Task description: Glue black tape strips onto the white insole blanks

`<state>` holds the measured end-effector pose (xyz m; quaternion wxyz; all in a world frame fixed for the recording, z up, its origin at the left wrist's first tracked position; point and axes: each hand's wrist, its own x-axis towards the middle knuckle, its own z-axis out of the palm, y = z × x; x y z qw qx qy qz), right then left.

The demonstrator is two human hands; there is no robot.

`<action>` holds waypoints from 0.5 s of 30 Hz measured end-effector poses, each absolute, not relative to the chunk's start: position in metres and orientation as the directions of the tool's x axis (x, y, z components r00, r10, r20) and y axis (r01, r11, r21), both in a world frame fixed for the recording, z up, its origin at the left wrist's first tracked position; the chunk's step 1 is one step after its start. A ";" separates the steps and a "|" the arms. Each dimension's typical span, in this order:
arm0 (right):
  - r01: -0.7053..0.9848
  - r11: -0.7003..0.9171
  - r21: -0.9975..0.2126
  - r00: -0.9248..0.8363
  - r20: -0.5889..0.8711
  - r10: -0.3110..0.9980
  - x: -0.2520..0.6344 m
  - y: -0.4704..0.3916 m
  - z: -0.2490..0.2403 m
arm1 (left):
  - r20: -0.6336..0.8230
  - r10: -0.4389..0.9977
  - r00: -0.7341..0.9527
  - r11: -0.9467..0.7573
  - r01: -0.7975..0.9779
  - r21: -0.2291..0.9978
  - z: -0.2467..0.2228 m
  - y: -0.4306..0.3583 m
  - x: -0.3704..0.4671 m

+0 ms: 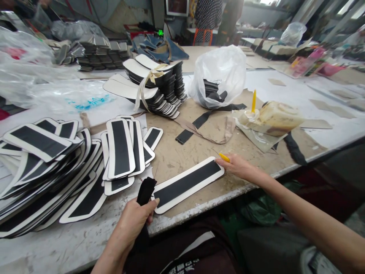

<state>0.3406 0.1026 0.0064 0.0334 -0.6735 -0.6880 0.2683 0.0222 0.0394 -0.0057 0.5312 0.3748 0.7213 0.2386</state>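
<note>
Beside the tabletop's near edge (196, 209), our left hand (135, 217) grips a black cloth strip (146, 189), thumb on a long white-bordered black panel (188, 185); our right hand (237, 165), pinching a yellow stick (224, 157), touches its opposite end.

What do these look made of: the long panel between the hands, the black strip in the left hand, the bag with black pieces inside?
Panel: perhaps synthetic leather or coated board; smooth white border, dull black centre, lying flat.
Black strip: probably fabric, matte; it bunches softly, though the weave is too small to tell.
Bag: likely thin plastic film, translucent, crinkled and slightly shiny.
</note>
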 end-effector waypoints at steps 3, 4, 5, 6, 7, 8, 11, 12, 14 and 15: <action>0.815 -0.113 -0.568 -0.114 -0.349 0.930 0.333 0.100 0.007 | -0.574 0.809 -0.125 0.586 0.242 0.773 -0.002 0.035 0.018; 0.760 -0.162 -0.630 -0.109 -0.370 0.923 0.331 0.098 0.009 | -0.567 0.815 -0.123 0.580 0.211 0.787 -0.001 0.033 0.016; 0.691 -0.222 -0.687 -0.104 -0.399 0.911 0.330 0.095 0.012 | -0.561 0.819 -0.119 0.574 0.171 0.801 0.001 0.031 0.013; 0.615 -0.284 -0.736 -0.107 -0.434 0.895 0.328 0.092 0.016 | -0.561 0.820 -0.115 0.572 0.126 0.811 0.002 0.028 0.010; 0.536 -0.338 -0.774 -0.123 -0.468 0.875 0.327 0.088 0.021 | -0.566 0.816 -0.113 0.576 0.077 0.814 0.003 0.025 0.006; 0.464 -0.383 -0.799 -0.149 -0.496 0.855 0.327 0.084 0.025 | -0.580 0.807 -0.109 0.585 0.025 0.810 0.003 0.023 0.002; 0.324 -0.452 -0.831 -0.233 -0.533 0.813 0.325 0.073 0.032 | -0.629 0.772 -0.089 0.618 -0.121 0.777 0.005 0.016 -0.006; 0.286 -0.473 -0.834 -0.245 -0.541 0.805 0.324 0.069 0.033 | -0.635 0.769 -0.074 0.618 -0.171 0.768 0.005 0.013 -0.008; 0.182 -0.519 -0.835 -0.248 -0.550 0.798 0.322 0.061 0.032 | -0.619 0.785 -0.040 0.588 -0.269 0.763 0.005 0.009 -0.009; 0.115 -0.538 -0.835 -0.241 -0.549 0.800 0.320 0.056 0.030 | -0.601 0.798 -0.033 0.563 -0.315 0.764 0.005 0.006 -0.010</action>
